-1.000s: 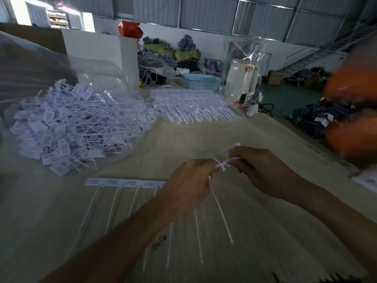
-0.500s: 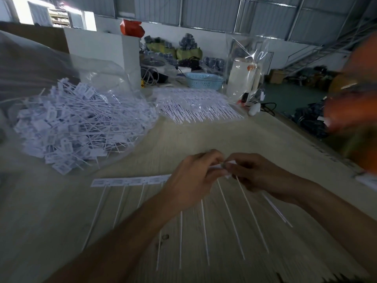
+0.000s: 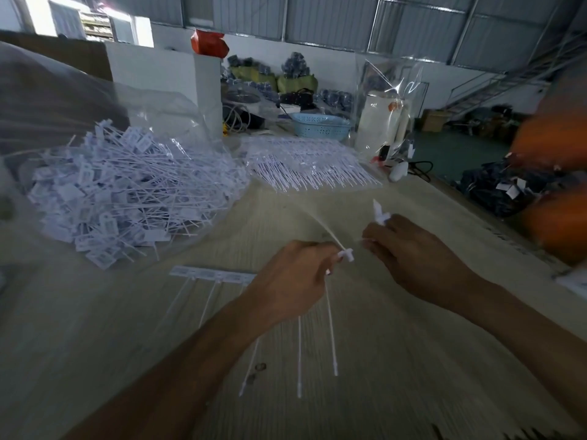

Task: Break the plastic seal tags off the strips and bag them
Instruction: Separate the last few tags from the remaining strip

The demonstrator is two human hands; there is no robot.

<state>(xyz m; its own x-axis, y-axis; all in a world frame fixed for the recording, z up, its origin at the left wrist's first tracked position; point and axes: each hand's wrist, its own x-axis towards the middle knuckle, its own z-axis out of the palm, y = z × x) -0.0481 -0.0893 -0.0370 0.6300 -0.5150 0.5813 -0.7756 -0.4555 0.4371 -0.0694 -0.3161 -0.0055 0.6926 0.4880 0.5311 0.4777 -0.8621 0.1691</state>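
**Q:** How is the snap meant to be done cleanly at this stage — the one where a tag gets parted from the strip (image 3: 212, 275)?

**A:** The strip is best pinned close to the joint, so the bend lands at the thin neck and not along the tail. Here the left hand (image 3: 286, 277) is curled round the strip's right end, with the tag heads hidden under the fingers and three tails (image 3: 330, 328) hanging below the fist toward the table (image 3: 413, 360). A short twist away from the holding hand is probably all that's needed; a long pull would likely just stretch the plastic.

**Q:** And where is the loose tag (image 3: 379, 214) relative to the fingers?

**A:** It's pinched in the right hand (image 3: 409, 252) — the white head sticks up just above the fingertips. A blurred tail arcs from beside it down to the left thumb, where a small white nub (image 3: 346, 255) pokes out. Whether that tail belongs to the loose tag or to one not yet parted can't be told from the blur. The two hands are near but apart.

**Q:** Where should it be dropped?

**A:** Into the open clear bag (image 3: 178, 122) at far left, where the pile (image 3: 127, 192) of separated tags already lies — well apart from both hands, so a toss or reach is called for. More unbroken strips (image 3: 311, 166) are stacked further back.
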